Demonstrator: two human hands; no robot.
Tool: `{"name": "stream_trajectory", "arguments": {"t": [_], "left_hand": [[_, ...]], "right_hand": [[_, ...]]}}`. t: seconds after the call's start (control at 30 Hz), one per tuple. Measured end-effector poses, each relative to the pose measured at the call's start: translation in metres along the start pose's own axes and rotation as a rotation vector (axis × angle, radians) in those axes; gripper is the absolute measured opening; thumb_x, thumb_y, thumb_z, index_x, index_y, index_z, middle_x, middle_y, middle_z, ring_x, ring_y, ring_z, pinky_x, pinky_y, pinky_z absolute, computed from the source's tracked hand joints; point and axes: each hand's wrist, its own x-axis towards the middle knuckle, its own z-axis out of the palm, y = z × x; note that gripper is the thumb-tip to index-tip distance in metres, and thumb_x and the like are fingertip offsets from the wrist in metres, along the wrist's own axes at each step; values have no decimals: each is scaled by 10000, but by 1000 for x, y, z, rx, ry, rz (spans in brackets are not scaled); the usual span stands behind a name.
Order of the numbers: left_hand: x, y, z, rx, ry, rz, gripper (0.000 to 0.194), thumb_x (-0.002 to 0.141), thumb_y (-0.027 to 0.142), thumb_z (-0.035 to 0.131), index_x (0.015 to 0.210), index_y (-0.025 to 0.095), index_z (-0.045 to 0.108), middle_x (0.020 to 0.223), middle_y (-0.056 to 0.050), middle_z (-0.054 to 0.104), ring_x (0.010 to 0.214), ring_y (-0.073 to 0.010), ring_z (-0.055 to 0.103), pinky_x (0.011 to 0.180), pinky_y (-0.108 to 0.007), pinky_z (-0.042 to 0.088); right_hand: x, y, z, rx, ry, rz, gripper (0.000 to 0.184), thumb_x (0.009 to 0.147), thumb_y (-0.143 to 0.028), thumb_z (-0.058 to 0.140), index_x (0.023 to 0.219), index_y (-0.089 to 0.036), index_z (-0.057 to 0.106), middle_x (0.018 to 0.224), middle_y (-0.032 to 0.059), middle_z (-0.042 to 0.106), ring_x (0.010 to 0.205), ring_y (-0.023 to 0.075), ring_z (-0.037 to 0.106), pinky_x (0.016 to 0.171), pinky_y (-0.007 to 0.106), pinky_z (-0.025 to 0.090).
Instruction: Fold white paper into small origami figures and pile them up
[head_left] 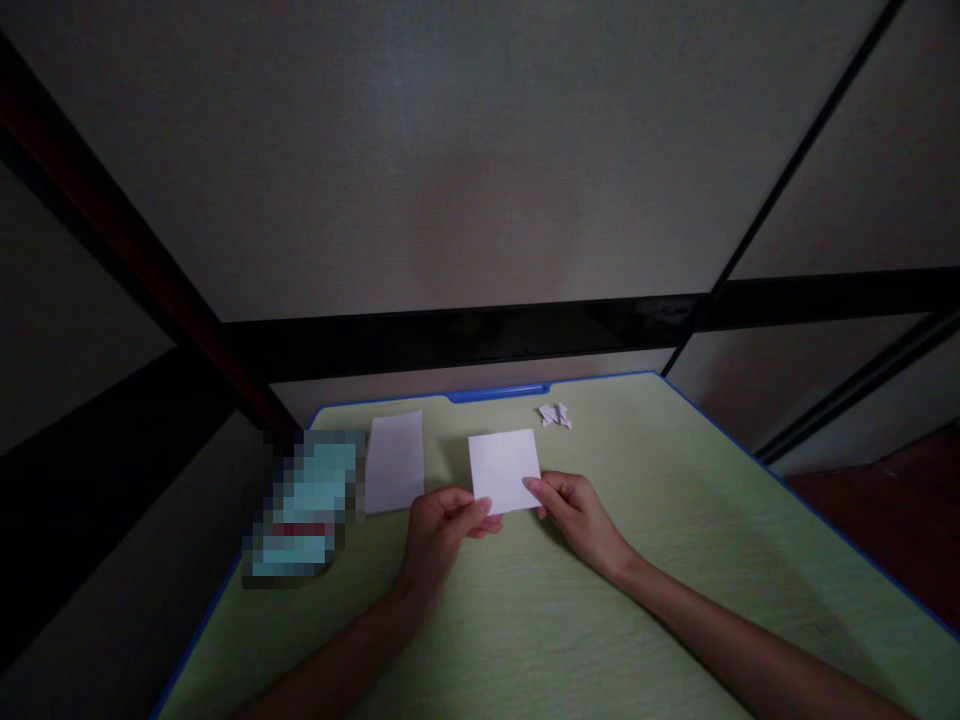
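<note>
Two-handed grip on a white paper square (504,468), over the pale green tabletop (675,480), with its broad face in full view. At the lower left corner, closed fingers of the left hand (439,525), thumb pressed on the face, other fingers partly visible below and behind the edge. At the right edge, toward the lower corner, closed fingers of the right hand (576,505), thumb likewise on the face, the rest mostly hidden behind. Between the two grips, most of the paper free of the fingers, extending away beyond both thumbs. To the left, flat on the tabletop, a larger white sheet (395,462), and beside it a blue-green item (311,500), pixelated past recognition. Beyond the square, slightly right, crumpled paper (555,415), near the blue-trimmed far edge.
</note>
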Motion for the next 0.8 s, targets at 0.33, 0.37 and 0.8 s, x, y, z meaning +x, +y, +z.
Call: {"name": "stream_trajectory", "arguments": {"t": [0.33, 0.37, 0.8], "left_hand": [[-2, -1, 1, 17, -190, -13, 144, 565, 260, 620, 572, 118, 595, 533, -40, 646, 517, -156, 591, 545, -257, 441], [-2, -1, 1, 18, -239, -26, 149, 555, 259, 624, 591, 115, 605, 535, -41, 645, 513, -158, 586, 541, -262, 440], [9, 2, -5, -113, -444, -163, 348, 597, 465, 493, 514, 140, 584, 433, 9, 505, 400, -86, 415, 419, -198, 290]], "right_hand": [[-2, 0, -2, 152, 53, -9, 386, 725, -417, 457, 446, -165, 369, 430, -55, 291, 417, 66, 240, 404, 209, 175], [-2, 1, -2, 203, 41, -9, 359, 726, -406, 465, 473, -162, 391, 441, -55, 307, 422, 66, 252, 404, 203, 182], [-8, -2, -2, 329, -446, 46, 311, 667, -380, 520, 494, -150, 401, 475, -59, 316, 441, 56, 259, 417, 189, 178]]}}
